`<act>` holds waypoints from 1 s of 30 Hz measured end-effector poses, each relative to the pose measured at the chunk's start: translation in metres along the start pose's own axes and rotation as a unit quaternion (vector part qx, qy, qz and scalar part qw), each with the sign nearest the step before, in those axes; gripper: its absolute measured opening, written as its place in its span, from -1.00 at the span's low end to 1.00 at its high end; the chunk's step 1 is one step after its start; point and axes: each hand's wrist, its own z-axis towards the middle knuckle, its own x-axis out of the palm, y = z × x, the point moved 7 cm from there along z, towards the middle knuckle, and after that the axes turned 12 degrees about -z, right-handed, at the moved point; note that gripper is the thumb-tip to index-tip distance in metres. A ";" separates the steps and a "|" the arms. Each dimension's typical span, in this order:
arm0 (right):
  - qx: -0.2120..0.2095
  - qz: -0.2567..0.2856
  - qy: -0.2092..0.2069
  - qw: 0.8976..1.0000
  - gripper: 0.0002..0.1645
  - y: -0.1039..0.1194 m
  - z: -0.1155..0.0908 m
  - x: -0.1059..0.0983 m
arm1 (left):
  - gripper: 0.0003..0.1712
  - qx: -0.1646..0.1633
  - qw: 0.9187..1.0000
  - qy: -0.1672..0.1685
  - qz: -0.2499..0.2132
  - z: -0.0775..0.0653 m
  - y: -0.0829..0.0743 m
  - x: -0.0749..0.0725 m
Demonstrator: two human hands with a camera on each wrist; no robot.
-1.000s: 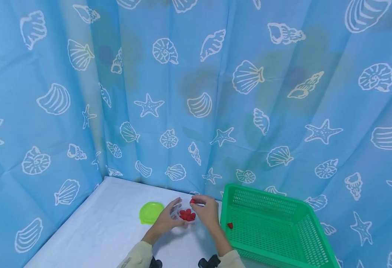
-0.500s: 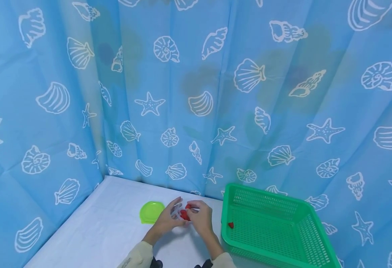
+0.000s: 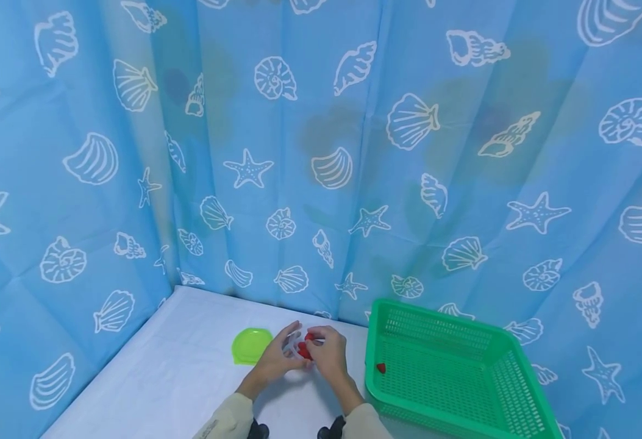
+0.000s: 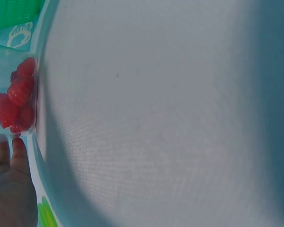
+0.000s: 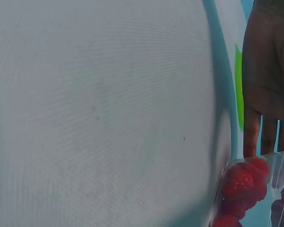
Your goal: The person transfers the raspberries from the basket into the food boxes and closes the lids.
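A clear plastic container [image 3: 292, 345] stands on the white table, and my left hand [image 3: 275, 360] holds it from the left side, fingers behind and thumb in front. Several raspberries [image 4: 20, 92] lie in it, visible through its wall in the left wrist view. At the container's right side my right hand [image 3: 330, 355] reaches over the rim and pinches a raspberry [image 3: 309, 336] in its fingertips. The right fingers partly hide the other berries. In the right wrist view, the straight fingers of a hand [image 5: 267, 80] are seen behind the container's raspberries [image 5: 239, 184].
Left of the container lies a lime-green lid [image 3: 251, 346] on the white table [image 3: 167, 360]. A green perforated basket [image 3: 441, 402] stands at the right with a single raspberry [image 3: 381, 368] in it. A blue shell-patterned curtain [image 3: 293, 134] rises behind and along the left side.
My right hand has moved left and lowered, carrying the raspberry from the container's right side to over its opening. The left hand has kept its hold on the container.
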 end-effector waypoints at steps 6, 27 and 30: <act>0.001 -0.009 -0.004 1.000 -0.73 0.000 0.001 0.001 | 0.19 0.001 1.000 -0.002 0.005 0.001 0.000 0.001; -0.051 0.032 -0.045 0.997 -0.75 0.034 0.009 -0.039 | 0.18 0.000 1.000 0.013 -0.012 0.003 0.000 0.000; -0.067 0.045 -0.057 0.995 -0.75 0.049 0.017 -0.065 | 0.16 -0.004 1.000 0.017 -0.025 0.003 0.000 0.002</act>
